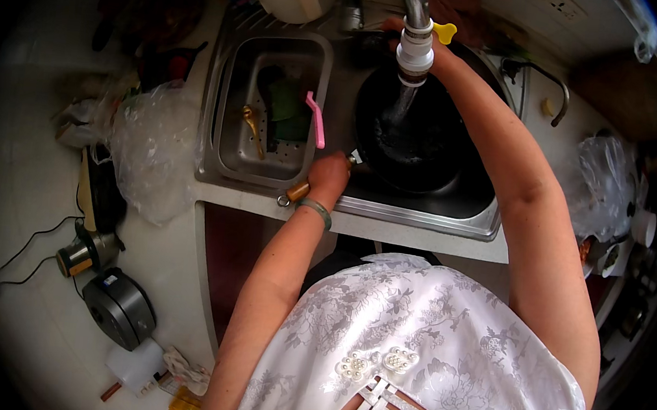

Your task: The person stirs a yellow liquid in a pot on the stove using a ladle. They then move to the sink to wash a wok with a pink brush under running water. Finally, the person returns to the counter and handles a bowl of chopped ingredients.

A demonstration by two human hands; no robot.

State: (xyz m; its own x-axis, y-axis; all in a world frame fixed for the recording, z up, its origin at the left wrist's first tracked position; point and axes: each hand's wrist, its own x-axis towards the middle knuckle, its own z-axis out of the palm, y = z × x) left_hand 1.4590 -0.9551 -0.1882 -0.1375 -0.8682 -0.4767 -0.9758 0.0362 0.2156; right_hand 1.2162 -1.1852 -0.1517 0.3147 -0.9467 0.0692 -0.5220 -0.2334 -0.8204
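Observation:
A dark wok point(411, 148) stands tilted in the right-hand sink basin point(473, 213). My left hand point(329, 176) grips its wooden handle point(298, 191), which ends in a metal ring. Water point(402, 102) runs from the tap point(416, 50) into the wok and pools there. My right hand point(394, 26) reaches to the back of the basin, behind the tap. The tap and dark shadow hide most of that hand, so what it touches is unclear. A yellow tab point(444, 33) shows beside the tap.
In the left basin sits a metal drain tray point(237, 163) with a green cloth or pad point(287, 109) and a gold-coloured utensil point(252, 129). A pink-handled tool point(315, 121) leans on its rim. Plastic bags point(153, 146), a rice cooker point(120, 306) and cords occupy the left counter.

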